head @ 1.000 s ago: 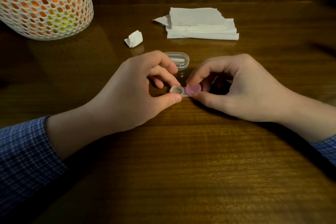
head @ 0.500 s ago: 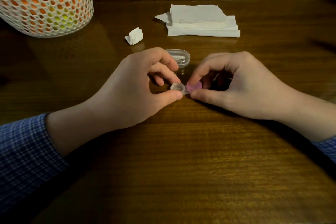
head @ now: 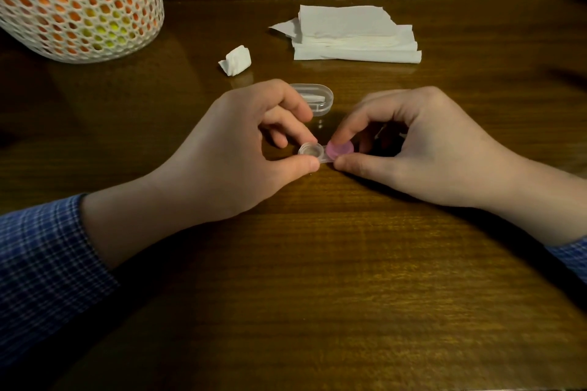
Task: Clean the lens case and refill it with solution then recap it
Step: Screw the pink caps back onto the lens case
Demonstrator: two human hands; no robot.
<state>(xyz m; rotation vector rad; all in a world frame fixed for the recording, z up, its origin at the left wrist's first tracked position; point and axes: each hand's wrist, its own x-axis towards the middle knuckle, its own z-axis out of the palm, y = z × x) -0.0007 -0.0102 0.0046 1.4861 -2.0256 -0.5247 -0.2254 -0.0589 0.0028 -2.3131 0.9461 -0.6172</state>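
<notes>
Both arms in long sleeves, blue fabric with a fine pale check. Left sleeve (head: 41, 267) ends short of the wrist, forearm bare below it. Right sleeve (head: 571, 259) only shows at frame edge, same check pattern. Left hand (head: 235, 159) and right hand (head: 422, 149) bare, ungloved.

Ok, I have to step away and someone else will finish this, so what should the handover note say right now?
Left hand: pinches the lens case at its uncapped well, steadying it on the table.
Right hand: fingers grip the pink cap on the case's other well.
Nearby: small clear box behind the hands, crumpled tissue, stack of tissues, mesh basket far left.
Done: pink cap is seated on its well; whether it is tight, I cannot tell.
Left: cap the open well. Its cap and any solution bottle are not in view.
</notes>
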